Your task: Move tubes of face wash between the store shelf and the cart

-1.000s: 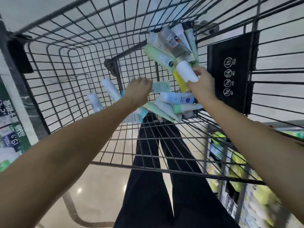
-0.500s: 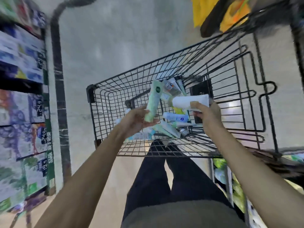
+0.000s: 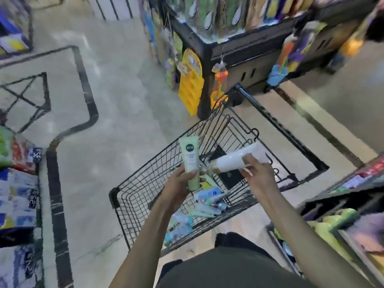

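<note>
The left hand (image 3: 176,187) holds a pale green tube (image 3: 190,163) upright, fingers wrapped round its lower end. The right hand (image 3: 259,177) pinches a white tube (image 3: 234,160) lying crosswise. Both are above the wire cart (image 3: 133,196), where more tubes (image 3: 207,199) lie.

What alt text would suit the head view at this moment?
Above a black wire cart, the left hand holds a pale green tube upright and the right hand holds a white tube sideways. More tubes lie in the cart; blurred store shelves surround it.
</note>
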